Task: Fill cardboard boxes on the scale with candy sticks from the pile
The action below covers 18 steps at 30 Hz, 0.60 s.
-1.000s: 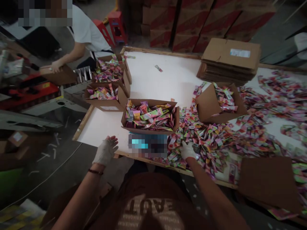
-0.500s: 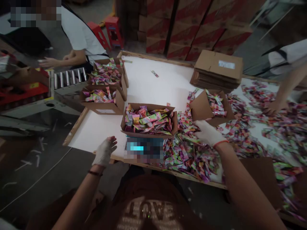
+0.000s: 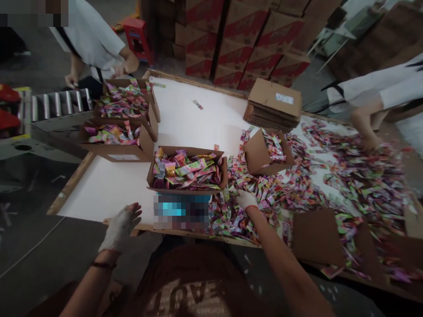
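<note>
My left hand (image 3: 120,226), in a white glove with bare fingertips, hangs over the table's front edge. Its fingers are spread and nothing is in them. My right hand (image 3: 245,199), also gloved, is low over a heap of small candy packets (image 3: 241,222). Its fingers point toward the right end of an open cardboard box (image 3: 185,191); whether they grip a packet is too blurred to see. Colourful packets (image 3: 190,167) fill that box, which stands on a blue-edged device (image 3: 198,199) whose front is pixelated.
Two filled boxes (image 3: 115,152) stand at the left by a roller conveyor (image 3: 62,103). A tilted box (image 3: 256,154) rests among packets, with flattened cartons (image 3: 274,94) behind. A co-worker's hand (image 3: 372,141) is in the right-hand pile; another person (image 3: 95,39) stands back left.
My right hand has moved left, from beside the tilted box toward the box in the middle. My left hand stays open. The view has shifted to the right, and the co-worker at left has moved their hands.
</note>
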{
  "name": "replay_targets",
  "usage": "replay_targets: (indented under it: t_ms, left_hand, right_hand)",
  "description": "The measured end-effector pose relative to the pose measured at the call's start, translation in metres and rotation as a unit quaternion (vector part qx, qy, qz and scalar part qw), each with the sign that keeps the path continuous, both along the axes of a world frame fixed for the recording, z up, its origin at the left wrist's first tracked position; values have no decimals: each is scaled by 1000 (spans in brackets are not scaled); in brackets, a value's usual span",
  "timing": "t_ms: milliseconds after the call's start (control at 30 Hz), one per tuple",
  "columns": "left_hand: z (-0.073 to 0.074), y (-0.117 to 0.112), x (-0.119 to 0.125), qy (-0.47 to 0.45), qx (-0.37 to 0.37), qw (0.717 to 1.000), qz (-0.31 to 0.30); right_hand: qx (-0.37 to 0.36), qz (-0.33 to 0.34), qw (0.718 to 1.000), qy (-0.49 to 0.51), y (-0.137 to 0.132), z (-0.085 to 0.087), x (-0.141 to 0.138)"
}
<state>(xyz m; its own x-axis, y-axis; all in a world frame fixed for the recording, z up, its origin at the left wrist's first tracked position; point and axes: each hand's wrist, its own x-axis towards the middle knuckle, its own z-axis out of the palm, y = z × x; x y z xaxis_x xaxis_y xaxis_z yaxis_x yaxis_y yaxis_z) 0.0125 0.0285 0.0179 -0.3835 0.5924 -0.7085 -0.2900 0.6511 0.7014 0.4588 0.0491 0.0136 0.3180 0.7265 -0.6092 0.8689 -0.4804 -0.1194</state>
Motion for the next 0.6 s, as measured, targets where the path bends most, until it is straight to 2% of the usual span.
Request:
replay_targets:
  t_ms: [67,133,200,267,333,400,500,600]
  left_hand:
    - [-5,0,1,-5,12,1000,-16]
    - [-7,2,5,-12,22,999,-25]
    - [-4,6,12,-20,28,999,-18]
    - [1,12,19,-26,24,999,-2]
    - [8,18,24,-34,19,999,8]
    - [14,22,27,-41,18,999,9]
    - [17,23,26,-41,27,999,3]
    - [14,19,19,-34,38,999,12]
  right_hand:
    - [25,5,1000,14,12,27,22]
    - [63,16,997,32,24,65,42]
    - [125,17,987,101,32,107,52]
    - [191,8,957,217,39,144,46]
    - [227,13,916,330,47,171,23]
    - [221,53,891,392,57,186,-9]
    - [248,109,864,424,67,193,-47]
    - [344,86,828,435,60,188,-43]
